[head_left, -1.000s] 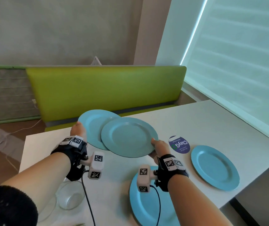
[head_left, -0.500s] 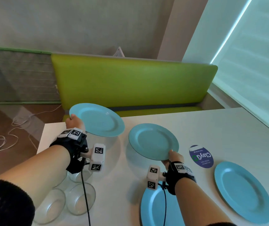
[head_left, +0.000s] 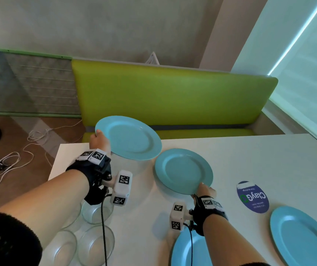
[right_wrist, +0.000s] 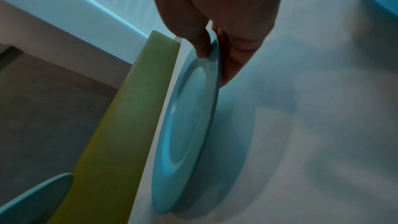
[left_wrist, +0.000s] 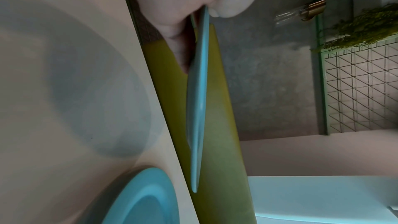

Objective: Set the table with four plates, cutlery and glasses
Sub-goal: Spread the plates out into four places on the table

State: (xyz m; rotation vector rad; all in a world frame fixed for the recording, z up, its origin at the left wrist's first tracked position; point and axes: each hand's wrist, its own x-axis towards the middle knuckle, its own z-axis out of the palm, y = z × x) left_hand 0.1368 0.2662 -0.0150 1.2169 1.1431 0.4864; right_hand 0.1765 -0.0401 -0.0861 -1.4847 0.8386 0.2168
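My left hand [head_left: 99,140] pinches the rim of a blue plate [head_left: 129,138] held in the air above the far left corner of the white table [head_left: 249,156]; the left wrist view shows this plate [left_wrist: 198,108] edge-on with thumb on top and fingers beneath. My right hand [head_left: 203,191] grips the near rim of a second blue plate [head_left: 182,170], held low over the table's middle with a shadow beneath it; the right wrist view shows that plate [right_wrist: 189,125] tilted just above the surface. Two more blue plates lie on the table, one at the near edge [head_left: 186,250], one at the right [head_left: 303,237].
Three clear glass bowls [head_left: 94,246] stand at the near left under my left forearm. A round dark-blue sticker [head_left: 252,196] lies right of my right hand. A green bench [head_left: 173,96] runs behind the table; cables [head_left: 9,162] lie on the floor at left.
The two plates, overlapping one second ago, have moved apart. The left plate went left and farther out; the right plate came down lower toward the table.
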